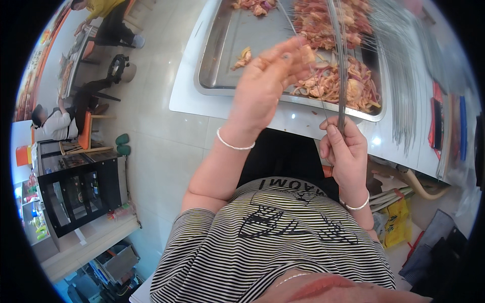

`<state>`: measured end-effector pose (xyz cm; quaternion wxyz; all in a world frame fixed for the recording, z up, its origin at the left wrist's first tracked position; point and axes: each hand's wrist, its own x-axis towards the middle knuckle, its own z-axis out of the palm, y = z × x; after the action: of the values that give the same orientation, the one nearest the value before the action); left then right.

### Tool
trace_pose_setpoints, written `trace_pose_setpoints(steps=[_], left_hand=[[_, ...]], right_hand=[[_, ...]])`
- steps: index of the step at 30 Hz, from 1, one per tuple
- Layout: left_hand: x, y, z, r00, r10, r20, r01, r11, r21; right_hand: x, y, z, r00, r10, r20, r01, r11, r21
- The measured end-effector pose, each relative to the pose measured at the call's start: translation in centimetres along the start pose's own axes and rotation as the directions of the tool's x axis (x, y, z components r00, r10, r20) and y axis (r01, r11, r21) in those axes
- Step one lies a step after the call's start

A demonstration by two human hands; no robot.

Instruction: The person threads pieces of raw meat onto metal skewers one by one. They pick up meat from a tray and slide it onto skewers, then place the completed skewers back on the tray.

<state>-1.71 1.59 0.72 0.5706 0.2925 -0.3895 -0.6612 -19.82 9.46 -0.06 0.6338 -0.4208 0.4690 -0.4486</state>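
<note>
My left hand (271, 72), slightly blurred, is raised over the near part of a metal tray (227, 92). Its fingertips pinch a piece of raw meat (308, 55) at a thin metal skewer. My right hand (344, 146) grips a bundle of metal skewers (340, 75) at the tray's near edge; the single skewer also runs down to its thumb and forefinger. Beneath the bundle, in the near right part of the tray, lies raw meat mixed with sliced onion (352, 85). Farther back are loaded meat skewers (329, 22). A small heap of meat (243, 58) lies at the left.
The tray stands on a white table (185, 94). Many bare metal skewers (405, 83) lie right of it, near a blue strip (462, 128). A yellow bag (396, 223) is below right. Two other people, a seated person (60, 123) among them, are at a far-left table.
</note>
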Motion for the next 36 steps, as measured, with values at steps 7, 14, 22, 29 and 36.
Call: trace_pose_setpoints(steps=[7, 14, 22, 29, 36], left_hand=[[0.5, 0.5, -0.4, 0.981, -0.081, 0.179, 0.122, 0.965, -0.232], [0.5, 0.5, -0.7, 0.999, 0.044, 0.000, -0.040, 0.903, 0.429], [1.1, 3.3, -3.7, 0.843, 0.160, 0.514, -0.517, -0.029, 0.856], [1.9, 5.6, -7.9, 0.952, 0.298, 0.068, -0.013, -0.180, 0.983], [4.0, 3.0, -8.3, 0.972, 0.219, 0.090, -0.018, -0.310, 0.951]], right_hand=[[-0.2, 0.8, -0.1, 0.997, 0.033, 0.071, -0.045, 0.982, 0.181], [-0.7, 0.5, -0.7, 0.999, -0.037, -0.006, 0.037, 0.994, 0.101], [-1.7, 0.5, -1.6, 0.996, -0.047, -0.081, 0.051, 0.998, 0.045], [-2.0, 0.7, -2.2, 0.996, -0.050, -0.071, 0.054, 0.997, 0.052], [-2.0, 0.7, -1.9, 0.998, -0.013, -0.057, 0.016, 0.998, 0.054]])
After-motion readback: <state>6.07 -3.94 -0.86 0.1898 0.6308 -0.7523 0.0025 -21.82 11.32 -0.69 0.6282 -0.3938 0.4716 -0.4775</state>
